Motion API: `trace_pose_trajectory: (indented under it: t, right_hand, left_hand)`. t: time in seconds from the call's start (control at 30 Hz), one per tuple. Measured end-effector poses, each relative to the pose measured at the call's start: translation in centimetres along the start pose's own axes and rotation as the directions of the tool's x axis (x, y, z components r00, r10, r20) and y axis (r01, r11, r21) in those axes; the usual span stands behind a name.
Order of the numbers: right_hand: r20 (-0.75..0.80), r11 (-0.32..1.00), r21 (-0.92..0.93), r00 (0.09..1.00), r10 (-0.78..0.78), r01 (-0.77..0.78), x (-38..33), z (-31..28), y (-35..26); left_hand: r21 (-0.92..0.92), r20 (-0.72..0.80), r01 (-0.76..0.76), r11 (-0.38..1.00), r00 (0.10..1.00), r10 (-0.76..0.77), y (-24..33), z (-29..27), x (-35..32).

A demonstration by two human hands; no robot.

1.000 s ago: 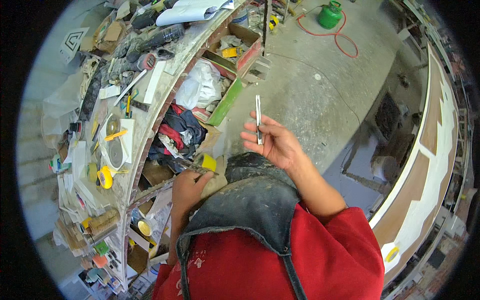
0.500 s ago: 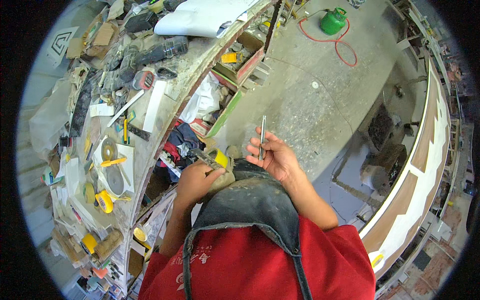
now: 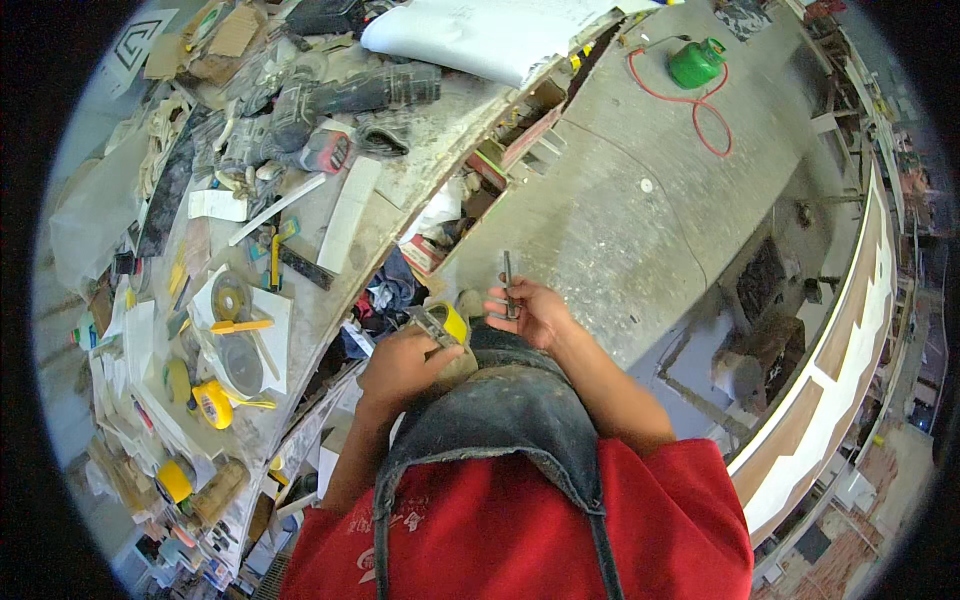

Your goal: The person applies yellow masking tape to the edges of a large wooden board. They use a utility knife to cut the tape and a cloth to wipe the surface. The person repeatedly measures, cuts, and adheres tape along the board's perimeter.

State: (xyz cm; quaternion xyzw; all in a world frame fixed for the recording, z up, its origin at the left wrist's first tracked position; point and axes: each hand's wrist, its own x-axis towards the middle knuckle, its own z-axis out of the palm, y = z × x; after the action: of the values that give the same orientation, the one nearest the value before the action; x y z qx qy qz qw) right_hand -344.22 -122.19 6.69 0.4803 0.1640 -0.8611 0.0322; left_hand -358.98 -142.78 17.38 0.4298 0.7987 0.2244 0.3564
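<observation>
My left hand (image 3: 405, 365) grips a small yellow and grey tool (image 3: 440, 325) in front of my apron (image 3: 500, 420), close to the edge of the workbench (image 3: 400, 200). My right hand (image 3: 530, 312) holds a thin grey metal piece (image 3: 508, 283) upright between its fingers, just right of the yellow tool. The two hands are a short way apart above my lap. Whether the metal piece touches the tool I cannot tell.
The workbench on the left is crowded with yellow tape rolls (image 3: 212, 403), grinding discs (image 3: 230, 298), gloves (image 3: 350, 95), white strips and paper. Open shelves below hold rags and boxes. A green canister (image 3: 695, 62) with a red hose lies on the dusty concrete floor (image 3: 620, 220). A curved wooden panel (image 3: 840, 340) runs along the right.
My right hand has come down and inward with the metal piece, toward my left hand. My left hand has risen from the shelf holding the yellow tool.
</observation>
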Motion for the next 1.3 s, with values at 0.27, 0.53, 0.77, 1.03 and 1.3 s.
trace_pose_trajectory:
  t: [0.27,0.53,0.77,1.03,1.3]
  right_hand:
    - [-0.005,0.994,-0.087,0.998,-0.062,0.062,14.4,3.3,-1.9]
    - [-0.069,0.901,-0.429,0.992,-0.101,0.062,6.3,2.6,1.8]
    - [0.346,0.59,-0.39,0.707,-0.617,0.707,-8.0,-1.7,1.4]
    - [0.09,0.187,-0.664,0.325,-0.941,0.724,-14.1,-9.6,-1.7]
    - [-0.42,0.332,0.105,0.344,-0.84,0.938,-23.5,-25.8,-5.9]
  left_hand:
    - [0.08,0.121,0.125,0.989,0.983,-0.134,-0.8,-1.2,-1.8]
    - [0.03,0.153,0.064,0.998,0.986,-0.067,-2.1,-0.9,-0.4]
    - [0.158,0.353,-0.226,0.961,0.922,0.159,4.6,1.6,6.9]
    - [0.159,0.45,-0.535,0.829,0.787,0.422,18.2,8.7,13.6]
    - [0.075,0.461,-0.635,0.769,0.705,0.538,33.6,17.4,18.0]
